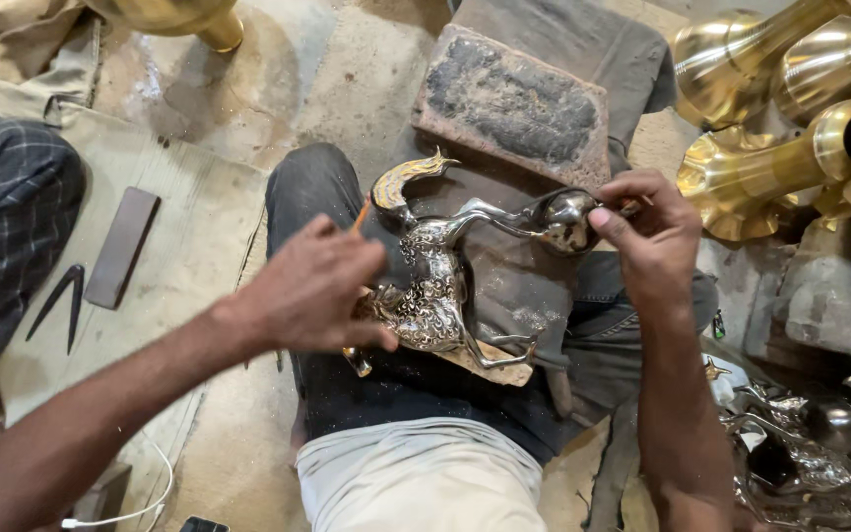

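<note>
On lap: left hand (pixel 312 291) grips tool (pixel 360 217) against horse (pixel 435 286); right hand (pixel 647 232) pinches its foreleg end. Slip likely gouges engraving; thin legs may bend under pressure.

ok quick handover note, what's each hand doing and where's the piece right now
Left hand: holds a thin orange-handled tool against the horse figurine.
Right hand: grips the figurine's rounded end, steadying it.
The figurine lies across the lap on a wooden block; its body shows engraved pattern, its legs look plain.
Nearby: stone slab, dividers, brass vessels.
</note>
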